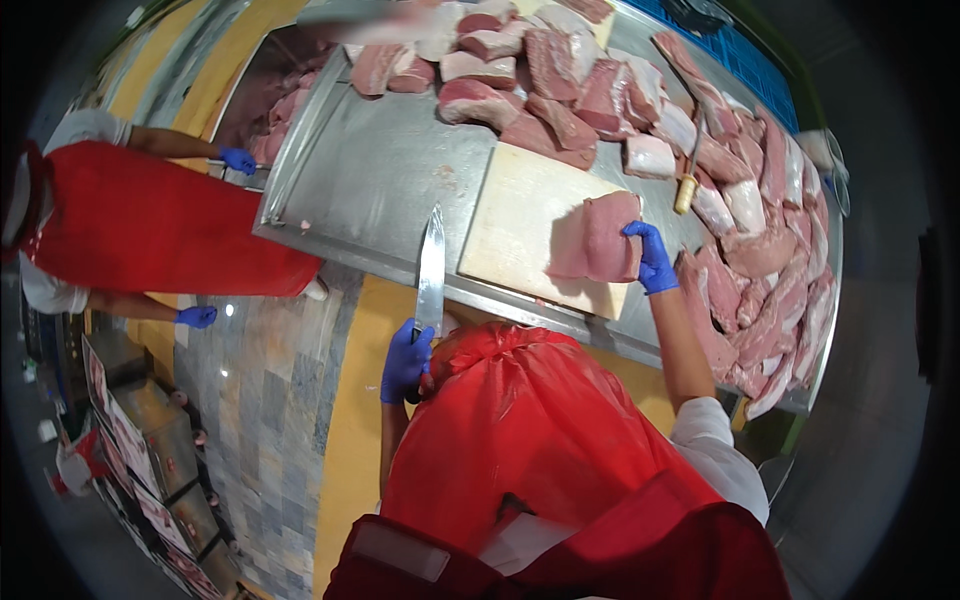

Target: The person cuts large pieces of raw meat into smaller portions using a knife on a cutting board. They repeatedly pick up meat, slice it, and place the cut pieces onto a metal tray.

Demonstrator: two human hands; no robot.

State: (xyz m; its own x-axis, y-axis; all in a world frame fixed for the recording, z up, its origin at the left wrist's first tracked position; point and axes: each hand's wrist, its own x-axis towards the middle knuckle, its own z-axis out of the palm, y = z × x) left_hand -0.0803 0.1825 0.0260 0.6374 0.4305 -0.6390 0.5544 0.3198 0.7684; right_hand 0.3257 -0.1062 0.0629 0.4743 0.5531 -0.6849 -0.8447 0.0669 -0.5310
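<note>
My left hand (405, 361), in a blue glove, is closed around the handle of a large knife (431, 275). Its broad blade points away from me, past the front edge of the metal table. My right hand (652, 257), also gloved in blue, grips the right side of a thick piece of pink meat (603, 238). That piece rests on the right part of a white cutting board (515, 195), its near end close to the board's front edge. The knife is apart from the meat.
Many cuts of meat (600, 95) lie along the table's far side, more strips (770, 300) on the right. A tool with a yellowish handle (685, 194) rests among them. At left stands a person in a red apron (170, 218), beside a metal bin of meat (222, 125).
</note>
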